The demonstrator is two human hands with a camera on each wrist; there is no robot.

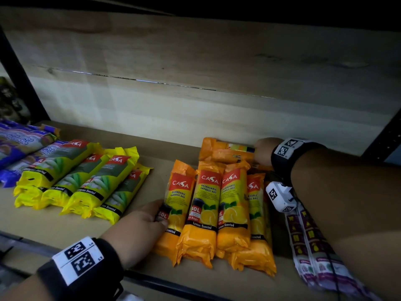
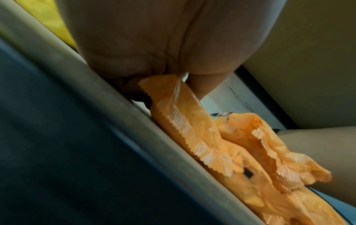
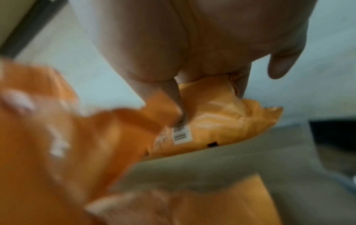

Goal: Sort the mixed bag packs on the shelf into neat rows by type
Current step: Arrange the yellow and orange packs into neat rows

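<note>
Several orange lemon-scented bag packs (image 1: pixel 206 205) lie side by side in a row on the wooden shelf (image 1: pixel 54 222). My left hand (image 1: pixel 161 213) grips the leftmost orange pack (image 1: pixel 179 198) of that row at its left side. In the left wrist view, that hand (image 2: pixel 165 73) has thumb and fingers around the crinkled end of the orange pack (image 2: pixel 183 124). Behind the row, another orange pack (image 1: pixel 225 152) lies crosswise against the back wall. My right hand (image 1: pixel 260 152) holds its right end. The right wrist view shows that hand (image 3: pixel 212 94) pinching the crosswise pack (image 3: pixel 221 124) near a barcode.
A row of yellow packs (image 1: pixel 86 183) lies left of the orange ones, with blue-purple packs (image 1: pixel 19 146) further left. Purple-and-white packs (image 1: pixel 312 246) lie under my right forearm. The wooden back wall (image 1: pixel 195 109) and a black upright (image 1: pixel 19 79) bound the shelf.
</note>
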